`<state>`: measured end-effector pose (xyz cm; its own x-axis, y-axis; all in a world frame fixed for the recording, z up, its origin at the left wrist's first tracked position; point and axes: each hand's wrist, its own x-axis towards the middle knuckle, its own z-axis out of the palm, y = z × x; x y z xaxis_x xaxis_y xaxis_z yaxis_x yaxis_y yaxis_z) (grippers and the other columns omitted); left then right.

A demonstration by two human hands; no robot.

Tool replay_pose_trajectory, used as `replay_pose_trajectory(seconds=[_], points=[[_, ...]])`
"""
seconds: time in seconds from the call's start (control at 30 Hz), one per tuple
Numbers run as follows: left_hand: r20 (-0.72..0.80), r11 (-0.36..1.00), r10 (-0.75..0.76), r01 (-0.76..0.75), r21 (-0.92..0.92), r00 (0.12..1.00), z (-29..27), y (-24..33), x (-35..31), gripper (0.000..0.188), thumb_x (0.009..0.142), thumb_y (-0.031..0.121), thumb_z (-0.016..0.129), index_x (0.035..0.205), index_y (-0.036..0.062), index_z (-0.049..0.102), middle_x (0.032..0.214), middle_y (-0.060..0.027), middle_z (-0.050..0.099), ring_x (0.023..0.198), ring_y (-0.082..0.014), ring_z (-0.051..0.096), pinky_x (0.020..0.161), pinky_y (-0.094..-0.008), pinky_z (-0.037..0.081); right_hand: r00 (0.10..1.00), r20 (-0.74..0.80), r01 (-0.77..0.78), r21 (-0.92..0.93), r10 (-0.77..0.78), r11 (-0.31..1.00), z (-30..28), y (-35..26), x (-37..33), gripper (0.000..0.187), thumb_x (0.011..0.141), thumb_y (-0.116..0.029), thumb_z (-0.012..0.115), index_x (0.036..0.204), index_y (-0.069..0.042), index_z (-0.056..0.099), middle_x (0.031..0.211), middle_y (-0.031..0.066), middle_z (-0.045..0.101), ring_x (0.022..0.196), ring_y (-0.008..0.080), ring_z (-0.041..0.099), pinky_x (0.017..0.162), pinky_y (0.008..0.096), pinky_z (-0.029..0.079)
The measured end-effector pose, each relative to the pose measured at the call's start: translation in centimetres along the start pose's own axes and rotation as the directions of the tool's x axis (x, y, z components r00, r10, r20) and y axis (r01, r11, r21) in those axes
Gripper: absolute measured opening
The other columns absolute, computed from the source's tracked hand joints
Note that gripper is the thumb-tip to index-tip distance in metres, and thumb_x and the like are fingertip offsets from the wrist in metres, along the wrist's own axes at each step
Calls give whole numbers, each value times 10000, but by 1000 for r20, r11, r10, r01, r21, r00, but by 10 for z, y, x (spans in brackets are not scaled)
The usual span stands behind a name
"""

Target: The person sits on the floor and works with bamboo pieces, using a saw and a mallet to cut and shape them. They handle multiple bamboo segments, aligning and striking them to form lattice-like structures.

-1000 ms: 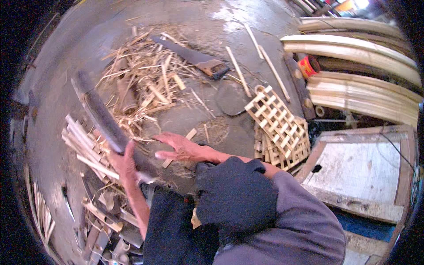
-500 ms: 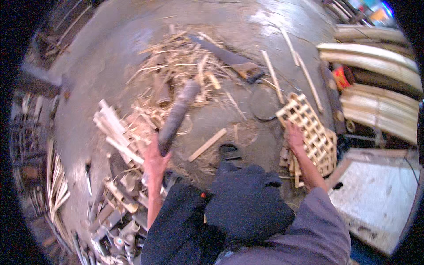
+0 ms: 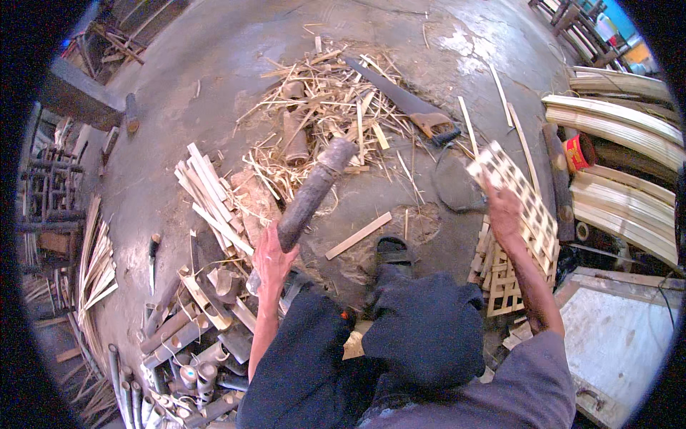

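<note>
My left hand (image 3: 274, 250) is closed round the near end of a dark, thick bamboo pole (image 3: 314, 191), which slants away to the right above the floor. To the right, my right hand (image 3: 506, 213) grips a pale woven bamboo lattice panel (image 3: 530, 207); the fingers are partly hidden by the hand itself. That panel is tilted and a little blurred. Under it lies more bamboo latticework (image 3: 504, 289). My knees are bent between the two hands, and one sandal (image 3: 393, 252) shows on the floor.
A handsaw (image 3: 407, 104) lies by a heap of shavings and strips (image 3: 307, 114). Split slats (image 3: 207, 189) and bamboo offcuts (image 3: 193, 336) are at left, with a knife (image 3: 153, 261). Bundled strips (image 3: 614, 118), a red tin (image 3: 577, 152) and a pale board (image 3: 614, 336) stand at right.
The view has shifted, so the scene sits further right. My right hand has moved up a little along the lattice panel, which is lifted and tilted apart from the latticework beneath. The pole stays gripped.
</note>
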<state>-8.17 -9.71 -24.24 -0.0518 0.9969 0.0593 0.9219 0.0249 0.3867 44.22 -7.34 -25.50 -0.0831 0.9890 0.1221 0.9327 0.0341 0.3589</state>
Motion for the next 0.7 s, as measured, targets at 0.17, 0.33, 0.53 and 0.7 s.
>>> replay_pose_trajectory(seconds=[0.17,0.33,0.53,0.7], points=[[21,994,-107,108,-33,994,3,6,7,727,661,219,771,1288,45,447,1109,-188,575,1034,-378,557,883,-444,449,942,-240,301,299,-234,905,-4,-136,68,740,770,17,505,1445,-226,326,833,85,478,744,243,518,647,384,428],[19,998,15,-14,-54,1000,-8,4,2,714,642,182,774,1269,46,460,1090,-187,574,1003,-376,561,866,-447,450,934,-65,341,465,-352,817,-1,-227,80,555,847,-118,537,1384,-153,401,1074,139,537,998,299,542,821,451,426],[148,982,187,-190,7,971,-3,-21,0,734,613,177,796,1262,69,469,1119,-138,563,1028,-328,549,853,-428,453,845,-117,401,785,-522,473,-32,-197,31,606,782,-285,685,1323,-120,468,1147,105,494,1092,284,485,978,483,348],[403,895,391,-445,44,827,12,28,28,734,687,216,757,1336,120,427,1195,-96,551,1119,-272,524,960,-411,404,844,-259,532,517,-469,671,-87,-168,27,607,746,-306,706,1278,-118,481,1149,102,533,1100,304,503,937,484,385]])
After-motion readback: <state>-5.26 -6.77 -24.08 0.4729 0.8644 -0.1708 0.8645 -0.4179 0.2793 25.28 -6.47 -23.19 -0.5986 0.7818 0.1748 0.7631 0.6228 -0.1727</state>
